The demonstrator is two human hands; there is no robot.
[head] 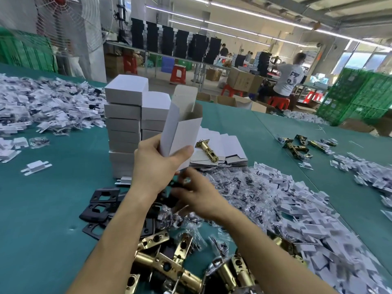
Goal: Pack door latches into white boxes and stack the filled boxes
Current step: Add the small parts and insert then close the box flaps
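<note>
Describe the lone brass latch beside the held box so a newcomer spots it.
Find the tall stack of white boxes mid-table. Right of it sits a pile of flat box blanks; the latch lies on top. It is alone on white card, unlike other latches.

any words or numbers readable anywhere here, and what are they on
"3", uncertain and blurred: dark print on the back of a background person's white T-shirt.
Too small to read: dark marks on a cardboard carton.
Blank: stacked white boxes and the open box in the left hand.
</note>
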